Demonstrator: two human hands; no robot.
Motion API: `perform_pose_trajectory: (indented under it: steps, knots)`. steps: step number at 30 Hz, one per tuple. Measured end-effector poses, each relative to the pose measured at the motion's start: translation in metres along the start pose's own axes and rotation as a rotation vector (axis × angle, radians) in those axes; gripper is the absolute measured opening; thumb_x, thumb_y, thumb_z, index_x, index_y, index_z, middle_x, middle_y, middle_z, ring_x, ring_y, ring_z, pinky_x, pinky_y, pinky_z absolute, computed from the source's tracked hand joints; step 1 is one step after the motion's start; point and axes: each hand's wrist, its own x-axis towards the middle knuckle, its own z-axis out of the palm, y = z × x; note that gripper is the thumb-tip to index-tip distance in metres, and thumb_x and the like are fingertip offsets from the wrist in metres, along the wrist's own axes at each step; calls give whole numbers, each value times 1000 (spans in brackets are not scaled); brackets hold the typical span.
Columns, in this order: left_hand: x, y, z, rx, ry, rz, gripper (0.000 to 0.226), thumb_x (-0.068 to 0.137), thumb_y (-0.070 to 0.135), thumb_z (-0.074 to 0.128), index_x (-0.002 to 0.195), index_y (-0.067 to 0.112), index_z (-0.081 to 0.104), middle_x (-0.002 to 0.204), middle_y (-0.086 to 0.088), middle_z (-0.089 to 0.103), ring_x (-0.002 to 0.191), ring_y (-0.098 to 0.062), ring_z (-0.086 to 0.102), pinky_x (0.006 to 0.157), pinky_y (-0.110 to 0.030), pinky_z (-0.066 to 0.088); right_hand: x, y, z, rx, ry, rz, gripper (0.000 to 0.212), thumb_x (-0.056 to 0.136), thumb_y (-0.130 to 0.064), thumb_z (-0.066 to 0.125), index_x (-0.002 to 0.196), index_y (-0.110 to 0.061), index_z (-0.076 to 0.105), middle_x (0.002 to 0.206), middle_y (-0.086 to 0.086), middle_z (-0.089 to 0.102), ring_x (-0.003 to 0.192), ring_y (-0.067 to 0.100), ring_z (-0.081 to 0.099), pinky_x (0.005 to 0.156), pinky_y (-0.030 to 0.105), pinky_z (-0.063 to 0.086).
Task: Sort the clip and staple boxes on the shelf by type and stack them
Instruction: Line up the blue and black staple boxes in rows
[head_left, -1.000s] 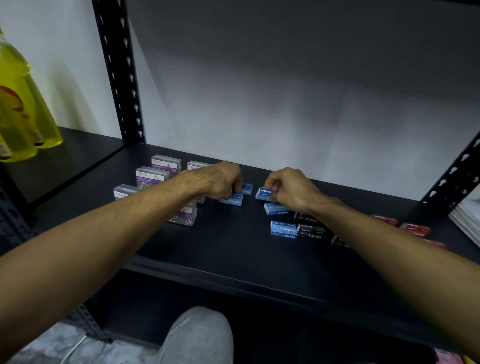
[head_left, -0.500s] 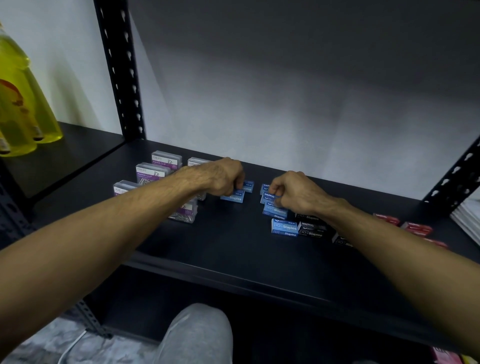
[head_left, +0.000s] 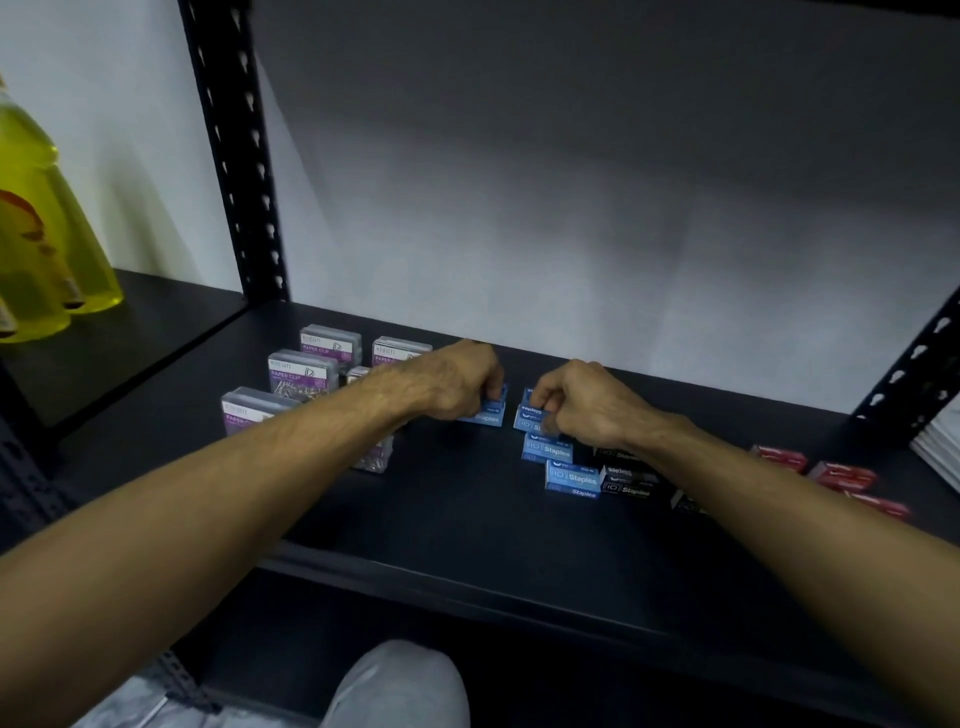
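Note:
On the black shelf my left hand is closed on a blue staple box near the back. Close beside it my right hand grips another blue staple box that sits atop a blue one. More blue staple boxes lie in front of my right hand. Black staple boxes sit under my right forearm. Clear paper clip boxes with purple labels stand at the left, partly hidden by my left arm. Red boxes lie at the right.
A yellow bottle stands on the neighbouring shelf at far left. Black perforated uprights frame the bay. White paper stacks sit at the right edge. The shelf's front lip runs below my arms; a grey-clad knee is beneath.
My right hand has drawn its blue box left and back onto another blue box. My left hand has shifted slightly right with its box, so both hands are closer together.

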Motion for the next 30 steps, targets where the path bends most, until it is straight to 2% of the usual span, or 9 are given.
perform_pose_trajectory:
  steps: [5,8,12,15,19,21,24,27,30]
  knots:
    - [0,-2,2,2,-4,-3,28,83,3,67,106,18,69,91,10,56,86,-11,56,74,-22,43,-2,3,-1,1,-3,-5,27,80,-6,77,105,-15,71,83,-10,64,72,0,61,54,3,38]
    - [-1,-3,-2,13,-1,-2,28,84,7,69,110,17,69,102,5,65,90,-13,60,82,-25,50,-6,3,-3,-8,21,-10,26,80,-8,77,104,-15,71,83,-10,65,74,0,60,59,5,38]
    - [-10,0,-9,64,126,-2,23,85,25,70,108,19,68,105,2,68,93,-18,64,85,-36,55,-16,3,-12,-51,96,-37,22,82,-10,76,102,-16,71,84,-5,67,77,6,62,60,9,41]
    - [-18,9,-7,4,200,56,17,86,24,69,103,20,71,98,5,71,89,-14,64,79,-27,52,-30,2,-20,-77,127,-53,18,83,-10,74,100,-17,72,82,-9,65,75,1,60,61,8,40]
    - [-28,29,15,-71,167,127,17,87,21,69,104,20,72,97,6,69,87,-9,63,73,-18,41,-53,-1,-22,-103,114,-65,14,81,-11,73,89,-23,72,75,-16,65,69,-5,59,55,2,36]
    - [-30,37,28,-81,163,144,21,88,21,68,109,19,71,104,4,68,92,-10,62,77,-16,40,-64,-3,-19,-145,85,-75,12,80,-14,73,87,-23,72,75,-15,66,71,-2,61,59,7,42]
    - [-33,44,44,-56,154,161,24,92,23,63,114,16,69,110,-1,65,102,-16,62,80,-19,40,-74,-4,-12,-217,47,-76,10,78,-18,72,86,-23,72,81,-11,68,81,8,63,75,28,53]
    - [-38,48,50,7,129,162,29,94,25,60,121,17,64,115,-2,57,106,-19,57,88,-28,45,-80,-2,-2,-288,47,-66,12,79,-24,69,90,-28,71,91,-8,68,95,13,54,84,32,48]
    - [-42,49,49,64,134,152,23,94,25,58,114,16,65,116,-2,55,104,-22,58,88,-36,49,-83,1,6,-327,71,-32,15,79,-29,68,94,-32,70,102,-2,64,102,18,51,90,34,47]
